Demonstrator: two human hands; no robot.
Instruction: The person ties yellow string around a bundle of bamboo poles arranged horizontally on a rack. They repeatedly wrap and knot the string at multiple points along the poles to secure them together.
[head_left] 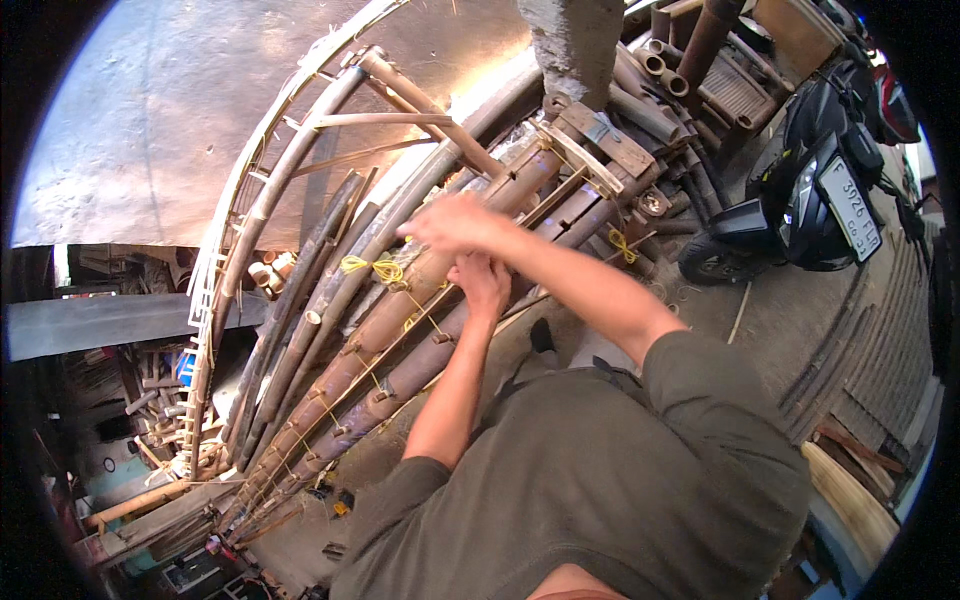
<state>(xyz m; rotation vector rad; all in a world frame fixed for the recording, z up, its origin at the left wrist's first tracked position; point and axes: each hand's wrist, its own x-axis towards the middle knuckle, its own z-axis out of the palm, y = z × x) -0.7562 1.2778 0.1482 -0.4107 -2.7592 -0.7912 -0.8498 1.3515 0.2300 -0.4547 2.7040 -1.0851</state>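
Observation:
Two long, thick bamboo poles lie side by side before me, the far bamboo pole [374,325] and the near bamboo pole [415,367]. Small pegs stick out along them, and thin yellow cord [430,318] runs between the poles. My left hand [485,283] rests at the gap, fingers curled and partly hidden; what they grip cannot be made out. Just above it, my right hand [455,225] is smeared by motion over the far pole. A loose yellow cord bundle [385,270] sits left of my hands; another yellow bundle [622,243] hangs farther right.
A curved bamboo frame [265,190] rises at the left, beside dark poles [300,290]. A wooden end frame [575,158] stands at the poles' far right end. Cut bamboo tubes [650,100] are heaped behind it. A parked motorcycle [800,200] is at right, near stacked slats [860,370].

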